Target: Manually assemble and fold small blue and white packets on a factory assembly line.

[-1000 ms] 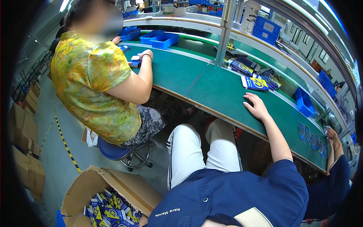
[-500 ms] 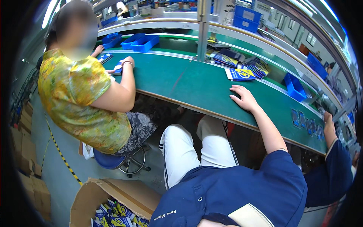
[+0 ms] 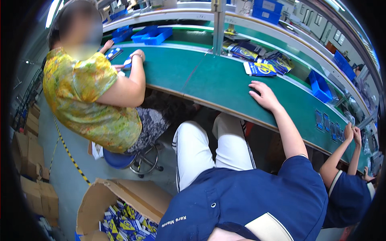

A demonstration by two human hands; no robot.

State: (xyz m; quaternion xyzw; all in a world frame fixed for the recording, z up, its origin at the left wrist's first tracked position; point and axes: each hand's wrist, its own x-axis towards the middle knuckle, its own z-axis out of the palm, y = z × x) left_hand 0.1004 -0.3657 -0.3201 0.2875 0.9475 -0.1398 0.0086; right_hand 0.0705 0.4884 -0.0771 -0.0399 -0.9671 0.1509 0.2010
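Nearest the camera, the wearer's dark blue short-sleeved work shirt (image 3: 249, 201) fills the lower frame, with white trousers (image 3: 201, 148) over both knees beyond it. At lower left, an open brown cardboard carton (image 3: 120, 201) sits on the grey floor, its bottom heaped with small blue and yellow printed packets (image 3: 124, 219).

The right hand (image 3: 263, 95) lies flat, palm down, on the long green conveyor belt (image 3: 193, 76), fingers spread and released, grasping nothing. The left hand is out of view, so its grip cannot be told.

Just beyond the right hand, apart from it, 1 flat blue, white and yellow printed packet (image 3: 260, 69) lies on the belt. Behind it, a loose pile of similar blue and yellow packets (image 3: 257, 56) rests beside a grey upright post (image 3: 218, 24).

By these signs the work looks barely under way: the carton holds many packets, the pile on the belt is unsorted, and the hand has taken up none.

At left, a person in a yellow floral top (image 3: 84, 100) sits on a blue stool (image 3: 120, 158), handling a small packet at the belt's edge. At far right, another person in dark blue (image 3: 350, 193) raises both hands near a row of small dark flat pieces (image 3: 327, 120). Blue plastic bins (image 3: 150, 35) stand at the far side, and stacked cardboard boxes (image 3: 32, 160) line the left wall.
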